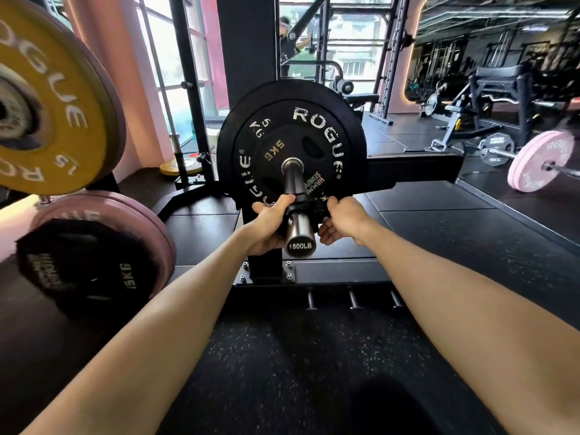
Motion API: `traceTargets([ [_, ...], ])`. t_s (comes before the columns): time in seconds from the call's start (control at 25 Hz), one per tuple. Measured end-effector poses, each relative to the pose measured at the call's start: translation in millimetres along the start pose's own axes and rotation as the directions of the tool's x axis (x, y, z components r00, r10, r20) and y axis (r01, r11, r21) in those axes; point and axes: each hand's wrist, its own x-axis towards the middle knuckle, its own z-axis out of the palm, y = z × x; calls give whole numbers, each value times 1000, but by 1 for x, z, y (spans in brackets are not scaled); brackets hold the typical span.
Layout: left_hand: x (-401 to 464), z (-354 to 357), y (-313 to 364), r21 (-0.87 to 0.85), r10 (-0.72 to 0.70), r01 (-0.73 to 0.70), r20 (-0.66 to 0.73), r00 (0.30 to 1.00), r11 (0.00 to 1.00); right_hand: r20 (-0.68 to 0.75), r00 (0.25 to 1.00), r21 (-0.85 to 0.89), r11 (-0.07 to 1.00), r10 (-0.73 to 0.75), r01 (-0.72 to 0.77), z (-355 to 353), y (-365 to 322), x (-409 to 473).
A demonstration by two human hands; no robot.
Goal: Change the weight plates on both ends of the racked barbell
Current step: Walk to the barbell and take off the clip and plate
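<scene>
Both forearms reach from the near edge toward the bar end (299,237), which points straight back at the person, its long axis running from near to far. On that sleeve, just behind its silver cap, sits a black collar (303,205). The left hand (268,226) curls around the collar's left side, thumb laid over the top, and the right hand (340,219) holds its right side with fingers hooked beneath, so each hand grips it from an opposite flank. Neither is plainly nearer. Farther along the sleeve a small black plate (282,155) lies against a larger black plate (314,92). The collar probably has to slide toward the person, along the sleeve and off its near end, before either plate can follow.
</scene>
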Motion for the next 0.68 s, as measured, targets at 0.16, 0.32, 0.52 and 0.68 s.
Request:
traceTargets([
  [0.16, -40, 3, -10, -59, 5, -1, 71, 997, 998, -13, 1000, 16, 1000, 17, -17, 2, 4, -45],
  [0.32, -78, 6, -16, -56, -3, 9, 98, 995, 998, -8, 1000, 6, 1000, 26, -26, 2, 7, -81],
  [0.52, -114, 8, -4, 154, -84, 54, 197, 977, 987, -15, 1000, -13, 1000, 19, -19, -4, 7, -110],
  [0.68, -127, 23, 29, 309, -40, -38, 242, 969, 950, -101, 994, 3, 999, -51, 51, -30, -6, -117],
])
